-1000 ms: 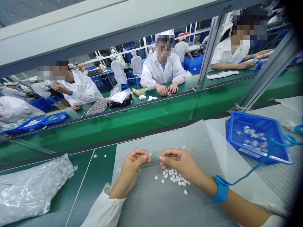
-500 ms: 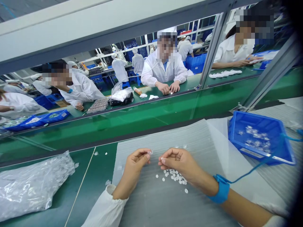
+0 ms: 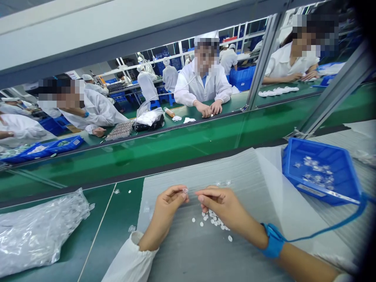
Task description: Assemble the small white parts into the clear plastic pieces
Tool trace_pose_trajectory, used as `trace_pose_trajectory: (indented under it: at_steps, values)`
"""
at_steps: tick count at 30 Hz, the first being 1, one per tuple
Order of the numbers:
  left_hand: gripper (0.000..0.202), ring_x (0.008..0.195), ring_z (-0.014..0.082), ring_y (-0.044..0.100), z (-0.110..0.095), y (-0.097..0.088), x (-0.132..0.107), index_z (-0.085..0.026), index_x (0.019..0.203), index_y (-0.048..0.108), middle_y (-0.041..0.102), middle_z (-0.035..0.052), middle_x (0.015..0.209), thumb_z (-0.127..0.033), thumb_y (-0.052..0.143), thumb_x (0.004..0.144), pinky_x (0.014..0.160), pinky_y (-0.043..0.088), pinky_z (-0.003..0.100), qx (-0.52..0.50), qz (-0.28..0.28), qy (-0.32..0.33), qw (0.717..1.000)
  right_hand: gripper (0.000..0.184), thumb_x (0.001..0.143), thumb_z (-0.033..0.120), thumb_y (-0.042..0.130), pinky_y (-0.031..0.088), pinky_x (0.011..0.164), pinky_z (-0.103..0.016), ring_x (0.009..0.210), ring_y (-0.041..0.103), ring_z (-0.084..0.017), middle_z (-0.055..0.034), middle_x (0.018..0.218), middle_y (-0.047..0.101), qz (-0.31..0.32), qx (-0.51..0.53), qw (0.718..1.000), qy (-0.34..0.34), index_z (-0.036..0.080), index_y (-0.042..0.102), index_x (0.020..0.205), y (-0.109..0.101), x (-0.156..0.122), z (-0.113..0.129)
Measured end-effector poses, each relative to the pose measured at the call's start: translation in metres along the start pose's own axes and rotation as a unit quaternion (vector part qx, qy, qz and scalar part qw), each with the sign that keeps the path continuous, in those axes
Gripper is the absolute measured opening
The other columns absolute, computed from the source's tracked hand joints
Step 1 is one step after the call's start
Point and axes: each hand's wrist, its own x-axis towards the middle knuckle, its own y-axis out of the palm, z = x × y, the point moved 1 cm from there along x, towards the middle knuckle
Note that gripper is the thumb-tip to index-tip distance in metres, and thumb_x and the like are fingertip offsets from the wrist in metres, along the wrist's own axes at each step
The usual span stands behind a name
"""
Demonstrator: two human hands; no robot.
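My left hand (image 3: 170, 201) is closed in a pinch on a small clear plastic part (image 3: 185, 190), held up above the grey foam sheet (image 3: 182, 250). Just right of it is my right hand (image 3: 217, 199), index finger stretched toward the part and thumb tucked beneath. Whatever lies between those fingertips is too small to make out. A short gap separates the two hands. Below my right hand, a loose scatter of small white discs (image 3: 216, 219) lies on the sheet, partly hidden by the hand.
A blue bin (image 3: 296, 156) with several clear parts stands at right. A blue cord (image 3: 317, 235) runs from my right wristband. At left lies a clear bag (image 3: 32, 235) of plastic parts. Co-workers sit beyond the green belt (image 3: 176, 145), under a metal frame (image 3: 261, 58).
My right index finger has straightened toward the clear part, and the hands are slightly closer together. The clear part shows more plainly at my left fingertips. The cord has swung lower.
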Motion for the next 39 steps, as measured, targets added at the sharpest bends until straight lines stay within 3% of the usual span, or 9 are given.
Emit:
trace_pose_trajectory:
  at_steps: [5,10,16,18,23,32,39]
  values:
    - [0.029,0.076,0.0171,0.069,-0.003,0.000,-0.001,-0.017,0.094,0.074,0.074,0.0032,0.081,-0.033,0.083,0.072,0.077,0.055,0.028,0.012,-0.021,0.003,1.000,0.030,0.092,0.043,0.062,0.057,0.078,-0.036,0.082,0.070,-0.020,-0.0059,0.094,0.069,0.004,-0.027,1.000,0.006,0.021,0.070,0.111,0.001,-0.002,0.000]
    - [0.025,0.081,0.0214,0.071,-0.002,-0.001,-0.002,-0.018,0.094,0.075,0.075,0.0061,0.083,-0.033,0.081,0.074,0.079,0.057,0.031,0.070,-0.020,0.039,0.997,0.021,0.089,0.039,0.067,0.056,0.073,-0.032,0.083,0.071,-0.022,-0.0049,0.084,0.072,0.014,-0.004,0.999,0.032,0.020,0.070,0.095,0.004,-0.004,0.004]
    - [0.015,0.084,0.0203,0.068,0.006,0.004,-0.005,-0.021,0.090,0.078,0.070,0.0064,0.090,-0.028,0.079,0.077,0.072,0.059,0.028,0.127,0.018,0.119,0.985,0.017,0.085,0.036,0.069,0.058,0.070,-0.032,0.073,0.070,-0.019,-0.0058,0.096,0.066,-0.005,-0.016,1.000,0.002,0.020,0.075,0.089,0.006,-0.004,0.003]
    - [0.014,0.084,0.0202,0.067,0.009,0.006,-0.006,-0.022,0.091,0.078,0.069,0.0063,0.091,-0.028,0.078,0.078,0.071,0.059,0.028,0.126,0.035,0.116,0.985,0.017,0.086,0.035,0.069,0.058,0.071,-0.032,0.074,0.070,-0.019,-0.0060,0.095,0.068,-0.006,-0.023,1.000,-0.006,0.020,0.075,0.091,0.007,-0.005,0.003]
    - [0.014,0.080,0.0197,0.068,0.013,0.007,-0.007,-0.021,0.088,0.078,0.067,0.0058,0.088,-0.029,0.080,0.076,0.069,0.059,0.028,0.136,0.041,0.107,0.984,0.016,0.083,0.034,0.071,0.055,0.066,-0.029,0.071,0.069,-0.020,-0.0029,0.071,0.070,-0.019,-0.037,0.999,0.027,0.019,0.070,0.086,0.008,-0.004,0.004]
    - [0.015,0.076,0.0192,0.066,0.008,0.005,-0.006,-0.021,0.085,0.081,0.068,0.0051,0.080,-0.030,0.082,0.074,0.068,0.057,0.028,0.141,0.062,0.098,0.983,0.022,0.078,0.039,0.076,0.052,0.061,-0.029,0.066,0.068,-0.019,-0.0027,0.070,0.070,-0.007,-0.004,0.999,0.049,0.019,0.070,0.083,0.004,0.000,-0.002]
    - [0.024,0.076,0.0204,0.072,0.011,0.005,-0.004,-0.018,0.090,0.077,0.075,0.0055,0.080,-0.032,0.085,0.071,0.075,0.059,0.033,0.018,0.079,-0.006,0.997,0.032,0.072,0.041,0.083,0.053,0.068,-0.029,0.071,0.070,-0.019,-0.0035,0.071,0.073,0.034,0.086,0.993,0.066,0.017,0.069,0.087,0.002,0.003,-0.003]
